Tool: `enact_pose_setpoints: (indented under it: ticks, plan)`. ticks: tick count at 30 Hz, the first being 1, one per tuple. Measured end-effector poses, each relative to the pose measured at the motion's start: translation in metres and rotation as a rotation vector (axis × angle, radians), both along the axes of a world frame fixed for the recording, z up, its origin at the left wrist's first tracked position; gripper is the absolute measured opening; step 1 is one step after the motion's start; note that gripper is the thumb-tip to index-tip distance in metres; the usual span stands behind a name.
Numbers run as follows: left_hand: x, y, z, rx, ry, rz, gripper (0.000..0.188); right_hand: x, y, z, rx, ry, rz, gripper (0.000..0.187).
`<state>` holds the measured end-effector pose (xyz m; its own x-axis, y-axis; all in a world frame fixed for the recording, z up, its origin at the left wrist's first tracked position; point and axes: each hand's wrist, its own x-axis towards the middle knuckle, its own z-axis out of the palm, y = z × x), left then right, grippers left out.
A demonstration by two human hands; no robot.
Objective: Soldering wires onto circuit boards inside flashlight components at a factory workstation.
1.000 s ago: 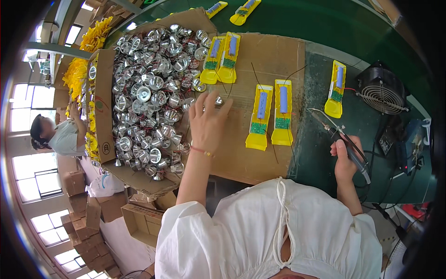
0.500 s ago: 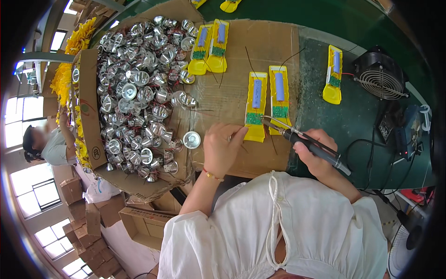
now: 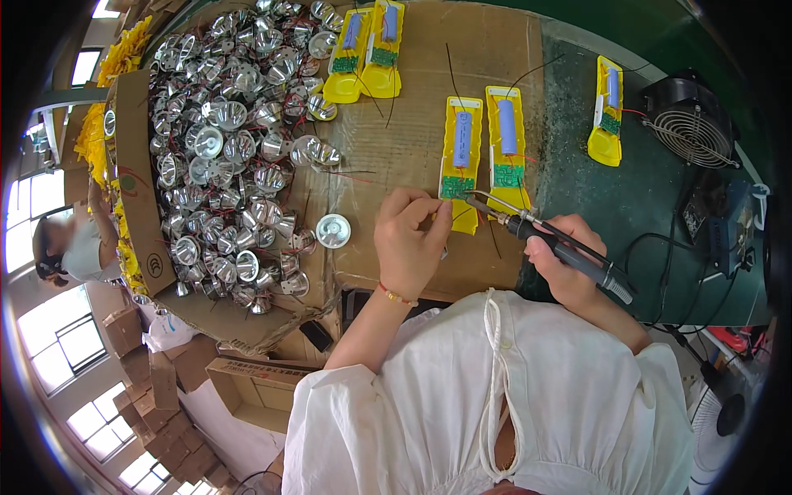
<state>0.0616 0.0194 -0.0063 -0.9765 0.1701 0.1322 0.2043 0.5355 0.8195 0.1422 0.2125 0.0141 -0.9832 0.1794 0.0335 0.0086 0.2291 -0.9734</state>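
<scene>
My right hand (image 3: 563,276) grips a soldering iron (image 3: 587,266) with a thin tube along its side. Its tip meets or hovers just over the green circuit board (image 3: 455,187) in a yellow plastic housing (image 3: 467,221); contact is hard to tell. A purple cylindrical battery (image 3: 462,142) lies in that housing above the board. Beside the housing's lower end my left hand (image 3: 407,246) is closed in a pinch; whatever lies between its fingertips is too small to name. A second yellow housing (image 3: 516,198) with battery and board lies just right, partly behind the iron.
Shiny reflector cups (image 3: 239,147) with wires heap in a cardboard box (image 3: 136,186) on the left; one loose cup (image 3: 333,231) lies nearer. Other yellow housings (image 3: 384,82) lie at the back. A fan (image 3: 691,124) and a blue device (image 3: 726,235) with cables stand right. Another person (image 3: 87,252) is far left.
The view has shifted, so the table contents sit higher in the picture. My left fingers have moved up closer to the circuit board; the iron stays in my right hand at the board.
</scene>
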Motion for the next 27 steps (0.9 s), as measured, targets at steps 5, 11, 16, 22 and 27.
enact_pose_setpoints:
  ticks: [5,11,16,22,27]
  plan:
    - [0.001,0.003,-0.004,0.003,0.028,0.014,0.007,0.0,-0.003,-0.001,-0.03,-0.015,-0.04,0.015]
    - [0.001,0.001,-0.004,-0.014,0.031,0.022,0.008,0.006,0.001,0.003,-0.096,-0.001,-0.1,0.015]
    - [0.0,0.003,0.0,-0.003,-0.049,0.033,0.008,0.007,0.002,0.003,-0.108,-0.008,-0.097,0.016]
    - [0.005,-0.003,0.008,0.075,0.039,0.004,0.006,0.009,0.005,0.004,-0.122,0.008,-0.116,0.016]
    - [0.001,-0.004,0.002,-0.182,0.343,-0.199,0.01,0.008,0.004,0.0,-0.114,-0.004,-0.109,0.016]
